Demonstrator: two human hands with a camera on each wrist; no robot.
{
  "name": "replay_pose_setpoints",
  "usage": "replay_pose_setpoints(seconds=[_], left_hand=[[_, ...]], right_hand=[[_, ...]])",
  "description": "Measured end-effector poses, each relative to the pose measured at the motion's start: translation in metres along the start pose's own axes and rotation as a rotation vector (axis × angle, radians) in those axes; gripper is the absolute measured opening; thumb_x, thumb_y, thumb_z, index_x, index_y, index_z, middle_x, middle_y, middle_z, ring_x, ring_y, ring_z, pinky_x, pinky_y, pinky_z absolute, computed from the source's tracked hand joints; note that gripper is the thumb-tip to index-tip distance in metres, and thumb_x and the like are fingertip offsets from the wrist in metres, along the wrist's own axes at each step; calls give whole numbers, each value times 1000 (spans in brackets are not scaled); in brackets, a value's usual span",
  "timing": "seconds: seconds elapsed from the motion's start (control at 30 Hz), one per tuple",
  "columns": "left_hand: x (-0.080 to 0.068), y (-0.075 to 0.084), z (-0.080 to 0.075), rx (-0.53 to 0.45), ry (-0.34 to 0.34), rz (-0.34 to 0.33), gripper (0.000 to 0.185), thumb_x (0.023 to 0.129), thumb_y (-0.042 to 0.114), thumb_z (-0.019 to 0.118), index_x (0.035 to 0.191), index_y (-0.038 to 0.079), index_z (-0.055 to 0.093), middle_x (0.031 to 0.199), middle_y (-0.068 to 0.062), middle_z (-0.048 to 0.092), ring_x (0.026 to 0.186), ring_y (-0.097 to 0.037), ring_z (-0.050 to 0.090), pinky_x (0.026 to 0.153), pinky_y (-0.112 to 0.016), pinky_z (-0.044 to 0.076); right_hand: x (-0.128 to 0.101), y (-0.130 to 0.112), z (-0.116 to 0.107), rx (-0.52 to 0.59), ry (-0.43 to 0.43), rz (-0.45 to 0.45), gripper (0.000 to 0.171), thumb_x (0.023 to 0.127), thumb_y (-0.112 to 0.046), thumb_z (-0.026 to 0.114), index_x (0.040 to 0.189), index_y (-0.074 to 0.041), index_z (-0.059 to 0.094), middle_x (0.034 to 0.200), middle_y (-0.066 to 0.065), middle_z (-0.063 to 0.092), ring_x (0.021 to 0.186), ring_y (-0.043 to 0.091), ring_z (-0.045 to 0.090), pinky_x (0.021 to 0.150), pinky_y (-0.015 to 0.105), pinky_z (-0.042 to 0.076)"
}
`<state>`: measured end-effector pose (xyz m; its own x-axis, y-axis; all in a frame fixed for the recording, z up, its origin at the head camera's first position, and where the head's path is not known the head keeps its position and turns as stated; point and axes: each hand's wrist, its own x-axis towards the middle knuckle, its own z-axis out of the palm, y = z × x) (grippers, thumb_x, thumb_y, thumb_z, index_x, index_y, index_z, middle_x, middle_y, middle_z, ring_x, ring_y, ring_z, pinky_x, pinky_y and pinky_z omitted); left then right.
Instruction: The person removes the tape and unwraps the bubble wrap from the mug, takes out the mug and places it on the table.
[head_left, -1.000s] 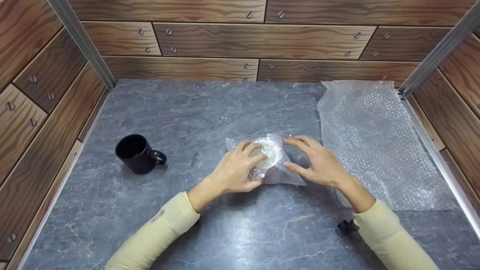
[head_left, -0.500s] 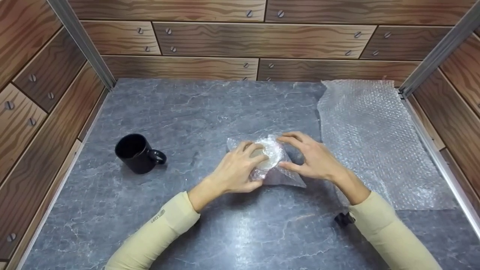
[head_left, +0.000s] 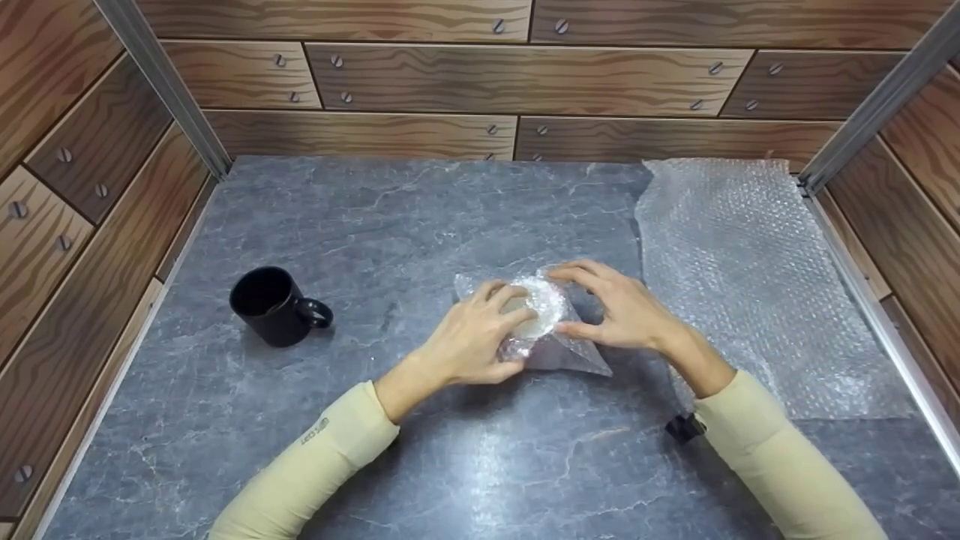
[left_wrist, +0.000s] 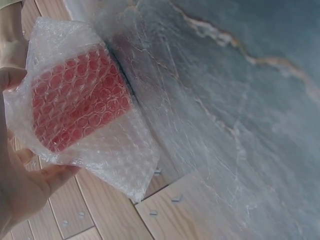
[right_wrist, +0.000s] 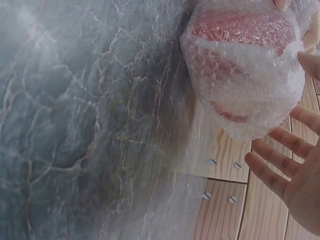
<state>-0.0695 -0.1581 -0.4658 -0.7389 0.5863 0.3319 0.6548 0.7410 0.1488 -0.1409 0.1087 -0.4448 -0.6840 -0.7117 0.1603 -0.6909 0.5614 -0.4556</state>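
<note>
Left hand (head_left: 469, 337) grips wrapped bundle (head_left: 536, 311) (red inside); right hand (head_left: 626, 311) touches it.

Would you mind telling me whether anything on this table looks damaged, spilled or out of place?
Nothing looks wrong. The black mug stands upright and apart on the left, the spare bubble wrap sheet lies flat on the right, and the left hand holds the wrapped bundle, red inside, intact.

Red thing under my clear bubble wrap (left_wrist: 80, 105), black mug (head_left: 271, 306), grey veined marble table (head_left: 465, 457), brown wood-grain walls (head_left: 525, 82), my beige sleeves (head_left: 307, 465).
</note>
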Motion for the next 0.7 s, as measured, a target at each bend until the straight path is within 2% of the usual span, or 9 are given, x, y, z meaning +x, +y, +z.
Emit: replay_pose_setpoints(seconds=[0.2, 0.47, 0.7], left_hand=[[-1, 4, -1, -3, 13, -18, 53, 91, 52, 71, 135, 22, 66, 151, -7, 57, 139, -34, 54, 88, -48, 66], [-4, 14, 0, 26, 89, -46, 52, 95, 59, 64, 131, 22, 68, 147, -9, 62, 139, -42, 57, 99, -57, 61], [-6, 21, -1, 110, 168, -12, 53, 95, 62, 65, 128, 22, 70, 140, -8, 67, 137, -38, 60, 117, -50, 52]], right_hand=[[-1, 1, 1, -27, 0, 1, 76, 86, -56, 80, 152, -26, 55, 152, 8, 57, 139, 38, 57, 110, 70, 50], [-6, 0, 2, -67, 17, -7, 74, 87, -59, 78, 150, -26, 56, 147, 6, 61, 134, 34, 61, 107, 65, 53], [-10, 0, 3, -96, 44, -5, 72, 88, -59, 78, 149, -27, 57, 142, 4, 62, 128, 31, 64, 99, 58, 59]])
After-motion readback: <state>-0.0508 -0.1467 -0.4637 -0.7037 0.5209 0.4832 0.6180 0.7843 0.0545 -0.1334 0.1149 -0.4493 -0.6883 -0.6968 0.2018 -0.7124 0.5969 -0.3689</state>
